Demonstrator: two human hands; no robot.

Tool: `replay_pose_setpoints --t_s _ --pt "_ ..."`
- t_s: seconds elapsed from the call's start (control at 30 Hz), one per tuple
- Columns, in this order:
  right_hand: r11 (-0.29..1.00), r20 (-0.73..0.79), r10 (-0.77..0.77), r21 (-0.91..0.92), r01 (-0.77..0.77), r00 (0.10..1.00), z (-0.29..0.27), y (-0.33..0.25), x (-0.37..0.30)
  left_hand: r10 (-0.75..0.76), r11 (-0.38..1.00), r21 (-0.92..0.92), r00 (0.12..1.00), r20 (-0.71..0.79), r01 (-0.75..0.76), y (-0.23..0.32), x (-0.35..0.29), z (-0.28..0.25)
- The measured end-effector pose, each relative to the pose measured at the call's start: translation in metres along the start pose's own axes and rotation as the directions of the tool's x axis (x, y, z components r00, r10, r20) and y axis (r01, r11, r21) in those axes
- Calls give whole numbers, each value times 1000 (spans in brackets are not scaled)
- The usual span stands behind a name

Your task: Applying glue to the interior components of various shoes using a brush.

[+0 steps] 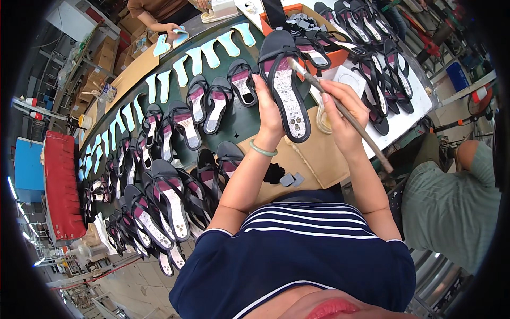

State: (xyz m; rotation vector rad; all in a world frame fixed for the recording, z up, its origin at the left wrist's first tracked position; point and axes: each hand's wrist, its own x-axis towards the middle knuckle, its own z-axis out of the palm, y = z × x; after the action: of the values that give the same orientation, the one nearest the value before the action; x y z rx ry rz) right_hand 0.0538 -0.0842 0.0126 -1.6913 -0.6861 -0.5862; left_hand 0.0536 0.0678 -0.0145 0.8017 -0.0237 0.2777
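Observation:
My left hand point(270, 109) is closed on the side of a black sandal point(289, 101), raised over the bench with its toe end pointing away. Its straps are black, and the bare footbed looks white with a purple patch near the toe. In my right hand point(345, 109) is a long wooden-handled brush point(366, 133), its pale bristles point(295, 65) at the purple part beneath the straps. Whether the bristles touch the footbed, I cannot tell. Below my hands lies a brown cardboard sheet point(324, 165) with small grey pads point(291, 179) and black pieces on it.
Several sandals point(183, 125) stand in rows on the green bench point(215, 141), alongside pale blue-edged insoles point(180, 72). More sandals point(396, 69) lie on a white table at the right. An orange box point(337, 56) holds grey pieces. Another person's hand point(171, 29) is across the bench; a green-shirted person point(451, 207) sits right.

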Motion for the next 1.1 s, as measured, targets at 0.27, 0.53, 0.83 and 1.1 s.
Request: replay_pose_setpoints --t_s 0.27,0.53,0.83,1.1 --pt "990 -20 -79 -119 76 997 20 9 3 -27 995 -97 999 47 32 -3 4 1" --pt "981 -20 -114 -163 109 993 26 15 5 -27 995 -100 999 33 30 -3 5 1" --pt "995 -21 -33 -94 30 999 23 16 7 2 997 -77 1000 19 0 -5 5 1" --pt "1000 -25 6 1 -6 1000 17 25 13 25 998 -64 999 -45 -27 3 4 10"
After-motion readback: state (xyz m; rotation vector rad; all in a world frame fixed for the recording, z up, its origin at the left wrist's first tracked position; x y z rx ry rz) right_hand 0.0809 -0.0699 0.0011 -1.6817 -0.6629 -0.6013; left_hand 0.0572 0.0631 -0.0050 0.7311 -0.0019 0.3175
